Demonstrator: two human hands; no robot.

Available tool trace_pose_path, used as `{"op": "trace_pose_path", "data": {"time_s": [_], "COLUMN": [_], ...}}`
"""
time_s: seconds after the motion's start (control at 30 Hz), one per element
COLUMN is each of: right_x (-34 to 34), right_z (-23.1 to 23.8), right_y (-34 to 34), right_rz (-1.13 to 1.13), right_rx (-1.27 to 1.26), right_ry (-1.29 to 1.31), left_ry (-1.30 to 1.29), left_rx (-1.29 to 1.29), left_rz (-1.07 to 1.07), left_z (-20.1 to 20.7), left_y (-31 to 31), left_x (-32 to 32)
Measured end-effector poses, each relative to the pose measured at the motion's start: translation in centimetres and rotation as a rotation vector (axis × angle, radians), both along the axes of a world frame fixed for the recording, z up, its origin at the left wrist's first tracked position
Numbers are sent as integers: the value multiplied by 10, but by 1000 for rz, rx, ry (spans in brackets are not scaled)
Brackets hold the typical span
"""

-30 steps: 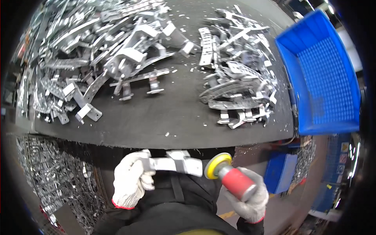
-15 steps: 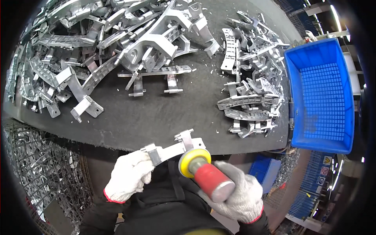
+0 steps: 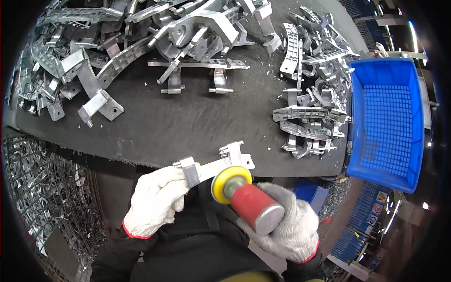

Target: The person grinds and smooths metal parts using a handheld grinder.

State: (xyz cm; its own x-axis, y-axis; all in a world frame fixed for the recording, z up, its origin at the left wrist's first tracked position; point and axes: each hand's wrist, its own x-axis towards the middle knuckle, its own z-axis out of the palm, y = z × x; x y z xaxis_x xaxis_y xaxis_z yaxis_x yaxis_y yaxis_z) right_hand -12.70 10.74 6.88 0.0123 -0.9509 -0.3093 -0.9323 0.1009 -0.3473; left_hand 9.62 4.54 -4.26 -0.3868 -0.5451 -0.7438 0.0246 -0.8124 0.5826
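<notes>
My left hand (image 3: pixel 157 201), in a white knit glove with a red cuff, grips the left end of a curved silver metal bracket (image 3: pixel 213 169) with two upright lugs. In my gloved right hand (image 3: pixel 293 225) is a handheld disc sander (image 3: pixel 256 207) with a red body and a yellow pad. Its round pad (image 3: pixel 231 184) lies against the near edge of the bracket, right of the middle. The side of the pad that meets the metal is hidden. Both hands are at the table's near edge, in front of my dark jacket.
A large heap of metal brackets (image 3: pixel 188 33) covers the dark table (image 3: pixel 202 120) at the far left. A smaller pile (image 3: pixel 314 115) sits at its right. Beyond that edge stands a blue plastic crate (image 3: pixel 387 122). Wire cages (image 3: pixel 56 207) with metal parts flank the table.
The view has shifted, so the table and heaps sit higher and slightly to the right. The sander pad has slid a little left along the bracket; both grips stay the same.
</notes>
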Motion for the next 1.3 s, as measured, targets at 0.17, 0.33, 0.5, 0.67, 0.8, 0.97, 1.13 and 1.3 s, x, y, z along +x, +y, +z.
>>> {"op": "trace_pose_path", "data": {"time_s": [0.17,0.33,0.5,0.67,0.8,0.97,1.13,1.3], "right_x": [-3,16,23,25,22,-5,-27,-52], "right_z": [2,1,-3,-1,-8,3,11,11], "right_y": [10,-27,-39,-25,5,53,80,72], "right_rz": [29,139,188,156,120,-202,-343,-334], "right_rx": [137,42,56,161,91,200,-72,-125], "right_ry": [24,-111,-216,-204,-178,-44,-35,-147], "left_ry": [53,55,23,15,51,-348,-285,-29], "left_rx": [18,105,46,71,45,-1090,-1699,-940], "left_rz": [7,16,-5,65,56,-222,-276,-349], "left_z": [-3,-4,-3,-3,12,67,75,68], "left_y": [1,2,3,2,-5,-31,-43,-49], "left_x": [2,3,0,-1,9,-1,-74,-94]}}
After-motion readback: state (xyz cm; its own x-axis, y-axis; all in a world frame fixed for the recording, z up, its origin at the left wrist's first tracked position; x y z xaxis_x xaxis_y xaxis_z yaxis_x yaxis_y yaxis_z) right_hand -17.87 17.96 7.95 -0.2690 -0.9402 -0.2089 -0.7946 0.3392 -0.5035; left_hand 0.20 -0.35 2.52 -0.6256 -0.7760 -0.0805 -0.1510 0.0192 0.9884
